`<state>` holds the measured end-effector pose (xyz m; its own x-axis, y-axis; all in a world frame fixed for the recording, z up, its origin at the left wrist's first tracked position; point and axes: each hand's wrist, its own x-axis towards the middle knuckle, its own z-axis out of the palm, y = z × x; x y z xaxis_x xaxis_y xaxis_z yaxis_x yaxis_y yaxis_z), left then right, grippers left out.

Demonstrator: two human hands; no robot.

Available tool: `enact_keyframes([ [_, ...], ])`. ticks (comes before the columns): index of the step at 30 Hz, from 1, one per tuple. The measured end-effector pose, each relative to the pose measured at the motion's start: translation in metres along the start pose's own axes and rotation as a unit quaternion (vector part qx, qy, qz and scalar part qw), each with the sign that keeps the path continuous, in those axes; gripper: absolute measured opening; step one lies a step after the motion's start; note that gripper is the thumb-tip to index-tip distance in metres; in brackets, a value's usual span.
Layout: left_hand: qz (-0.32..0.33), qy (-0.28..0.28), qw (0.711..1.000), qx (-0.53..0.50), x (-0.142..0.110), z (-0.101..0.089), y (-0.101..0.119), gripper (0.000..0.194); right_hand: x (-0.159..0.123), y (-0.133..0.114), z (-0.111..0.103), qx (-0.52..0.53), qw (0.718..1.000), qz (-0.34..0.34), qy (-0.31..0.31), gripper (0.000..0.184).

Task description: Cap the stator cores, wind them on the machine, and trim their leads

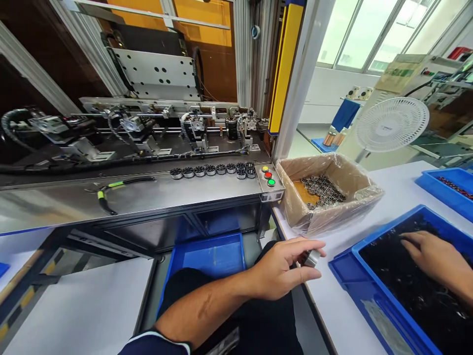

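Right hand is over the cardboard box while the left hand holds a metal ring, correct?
Not quite: the head view shows the right hand over the blue bin of black parts, not over the cardboard box. The left hand does hold a metal ring.

silver ring (312,258), black parts (402,291), blue bin (351,270), brown carton (332,218), yellow column (286,74), red, green and yellow buttons (268,175)

Shiny silver ring (313,258) is sitting tilted between left hand (283,271) thumb and fingers; black parts (399,276) are lying heaped in blue bin (364,276).
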<state>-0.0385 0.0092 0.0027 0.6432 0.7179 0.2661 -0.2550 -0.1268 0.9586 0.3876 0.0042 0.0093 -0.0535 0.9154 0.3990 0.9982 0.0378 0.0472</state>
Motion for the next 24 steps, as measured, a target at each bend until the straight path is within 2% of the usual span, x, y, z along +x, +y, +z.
enact_keyframes([
  [3, -0.035, 0.007, 0.995, -0.091, 0.001, 0.005, -0.003, 0.056, -0.005, -0.057, -0.032, 0.019, 0.997, -0.007, 0.070, 0.033],
  [6, -0.083, 0.017, 0.980, -0.182, 0.003, 0.011, -0.004, 0.058, -0.021, -0.137, -0.064, 0.188, 0.974, -0.039, 0.118, 0.028],
  [8, -0.105, 0.014, 0.967, -0.231, 0.005, 0.016, -0.005, 0.060, -0.032, -0.181, -0.075, 0.269, 0.952, -0.098, 0.108, 0.018],
  [10, -0.122, 0.007, 0.958, -0.259, 0.006, 0.021, -0.005, 0.067, -0.040, -0.209, -0.076, 0.328, 0.929, -0.148, 0.090, 0.013],
  [14, -0.151, 0.006, 0.959, -0.241, 0.006, 0.029, -0.004, 0.075, -0.045, -0.220, -0.066, 0.379, 0.906, -0.167, 0.087, 0.024],
  [19, -0.147, 0.008, 0.962, -0.229, 0.008, 0.034, -0.007, 0.074, -0.043, -0.217, -0.064, 0.367, 0.905, -0.177, 0.126, 0.027],
  [24, -0.128, 0.013, 0.969, -0.211, 0.007, 0.032, -0.008, 0.062, -0.045, -0.214, -0.063, 0.344, 0.905, -0.228, 0.108, 0.039],
])
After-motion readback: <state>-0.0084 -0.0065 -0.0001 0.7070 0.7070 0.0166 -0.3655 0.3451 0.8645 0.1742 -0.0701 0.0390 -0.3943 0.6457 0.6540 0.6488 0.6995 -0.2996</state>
